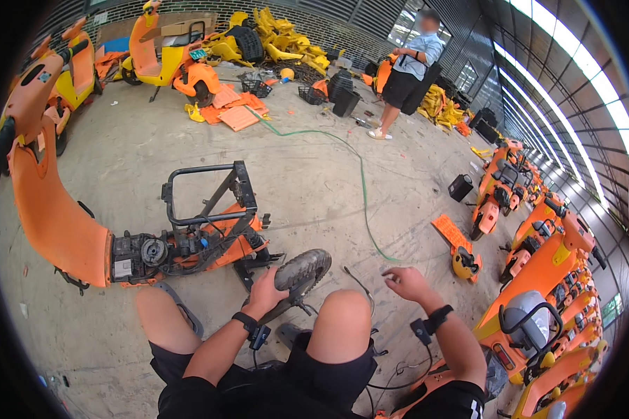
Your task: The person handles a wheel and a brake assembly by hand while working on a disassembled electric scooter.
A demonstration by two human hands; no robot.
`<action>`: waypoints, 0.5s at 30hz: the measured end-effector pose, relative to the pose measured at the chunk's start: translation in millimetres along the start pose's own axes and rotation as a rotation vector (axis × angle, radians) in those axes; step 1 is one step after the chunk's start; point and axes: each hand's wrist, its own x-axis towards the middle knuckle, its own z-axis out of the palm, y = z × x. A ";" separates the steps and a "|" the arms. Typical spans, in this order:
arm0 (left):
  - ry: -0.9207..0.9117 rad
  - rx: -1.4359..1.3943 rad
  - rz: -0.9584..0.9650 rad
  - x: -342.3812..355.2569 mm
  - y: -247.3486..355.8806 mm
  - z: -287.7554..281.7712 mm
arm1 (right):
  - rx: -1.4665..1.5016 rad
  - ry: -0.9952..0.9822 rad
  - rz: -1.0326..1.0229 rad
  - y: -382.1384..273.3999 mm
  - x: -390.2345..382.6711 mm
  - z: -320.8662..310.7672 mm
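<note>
A partly stripped orange scooter stands in front of me, its black tube frame and wiring laid bare. Its knobby black rear wheel points toward my knees. My left hand grips the near side of this wheel, the fingers partly hidden behind the tyre. To the right of my raised knee, my right hand hangs in the air with thumb and fingers pinched together. Whether something small sits in that pinch I cannot make out. A thin dark cable lies on the floor between the wheel and my right hand.
A green hose runs across the concrete floor. An orange panel and a yellow helmet-like piece lie to the right, near rows of orange scooters. Yellow panels are piled at the back, where another person stands.
</note>
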 end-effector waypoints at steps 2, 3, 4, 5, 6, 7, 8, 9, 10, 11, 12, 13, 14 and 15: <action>0.032 -0.011 0.006 6.3 -7.3 0.9 | 0.019 0.081 -0.096 -29.0 14.3 21.1; 0.037 -0.016 0.004 5.9 -12.3 3.0 | 0.022 0.106 -0.166 -46.7 22.5 30.8; 0.068 -0.029 0.047 7.5 -14.9 3.3 | -0.006 0.093 -0.319 -62.6 27.2 39.7; 0.096 -0.045 0.081 8.4 -21.6 0.1 | -0.030 0.084 -0.485 -79.4 34.4 46.3; 0.104 -0.038 0.088 11.9 -28.3 -4.8 | -0.108 0.005 -0.608 -94.3 37.8 48.6; 0.121 -0.035 0.083 13.2 -36.3 -10.4 | -0.188 -0.083 -0.741 -114.7 38.7 46.3; 0.151 -0.052 0.098 9.8 -41.9 -10.5 | -0.262 -0.186 -0.870 -126.6 35.3 45.2; 0.182 -0.033 0.128 14.3 -48.1 -10.4 | -0.295 -0.177 -0.936 -129.1 37.4 40.4; 0.161 -0.098 0.113 13.5 -42.1 -8.3 | -0.316 -0.193 -0.983 -119.8 29.3 37.2; 0.138 -0.116 0.103 14.7 -40.9 -7.7 | -0.339 -0.199 -1.042 -112.0 20.9 33.4; 0.146 -0.143 0.129 17.3 -44.0 -4.6 | -0.368 -0.227 -1.054 -104.9 9.3 28.4; 0.113 -0.165 0.113 19.2 -45.9 -7.5 | -0.393 -0.245 -1.065 -101.1 -0.2 22.3; 0.121 -0.153 0.108 18.0 -49.2 -13.2 | -0.423 -0.246 -1.086 -100.6 -2.4 16.5; 0.100 -0.160 0.064 20.0 -53.1 -17.8 | -0.420 -0.255 -1.094 -101.6 -4.3 12.0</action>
